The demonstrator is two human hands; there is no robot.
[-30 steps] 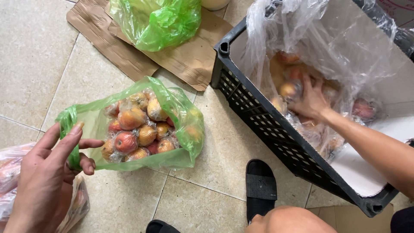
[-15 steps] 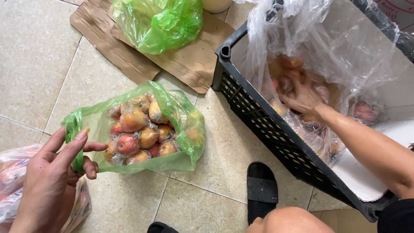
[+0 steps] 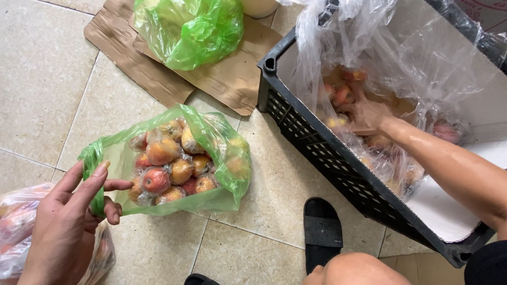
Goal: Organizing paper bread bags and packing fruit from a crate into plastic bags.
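While deep in crate (image 3: 338,158), right hand (image 3: 369,113)

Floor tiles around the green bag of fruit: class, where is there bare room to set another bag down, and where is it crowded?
Bare tile lies left of the cardboard, and between the green bag of fruit and the black crate. It is crowded by the left hand, where a clear bag lies, and near the sandal.

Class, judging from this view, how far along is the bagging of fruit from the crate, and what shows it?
Done: one green bag lies tied on the cardboard.

In hand: the left hand holds open a second green bag, partly filled with fruit; the right hand reaches among fruit in the black crate.

Left: more fruit shows in the crate's plastic liner.
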